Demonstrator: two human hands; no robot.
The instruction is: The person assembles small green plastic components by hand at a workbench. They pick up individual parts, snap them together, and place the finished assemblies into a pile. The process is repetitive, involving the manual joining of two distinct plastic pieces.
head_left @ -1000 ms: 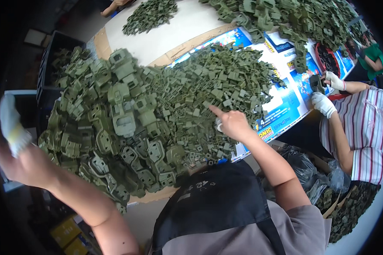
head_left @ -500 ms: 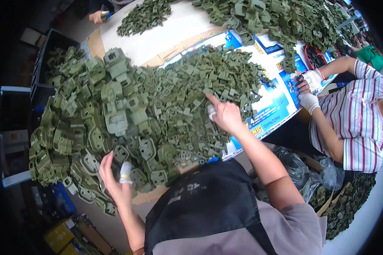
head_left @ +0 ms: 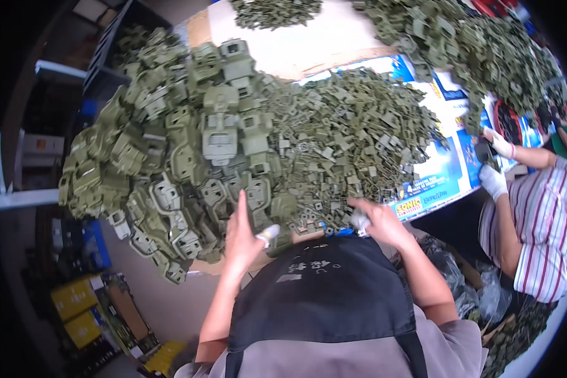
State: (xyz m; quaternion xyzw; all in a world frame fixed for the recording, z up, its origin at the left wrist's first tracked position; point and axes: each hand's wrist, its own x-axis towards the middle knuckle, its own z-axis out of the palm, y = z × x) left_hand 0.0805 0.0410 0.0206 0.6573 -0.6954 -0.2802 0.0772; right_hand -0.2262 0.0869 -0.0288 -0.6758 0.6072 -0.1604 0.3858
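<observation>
- Green pieces lie roughly grouped by kind: bigger boxy parts (head_left: 219,138) and long curved frames (head_left: 167,195) at the left of the surface (head_left: 283,47), with a broad heap of small parts (head_left: 359,113) right beside them.
- That grouping looks like the part already done; within each heap the pieces lie loose and overlapping, in no neat count.
- The left hand (head_left: 242,242) is at the near edge of the bigger parts, its fingers spread with nothing seen between them; a white cover sits on its thumb.
- The right hand (head_left: 387,223) is at the near edge of the small parts, index finger pointing toward them and thumb covered in white; blur hides whether its fingers pinch a piece.
- No finished or joined piece can be made out by either hand, so most of the handling appears to be left.
- More stock lies farther off: a small pile (head_left: 277,11) at the far side and a large heap (head_left: 447,38) at the far right.
- At the right, a co-worker's gloved hand (head_left: 492,179) is by a dark piece (head_left: 484,153).
</observation>
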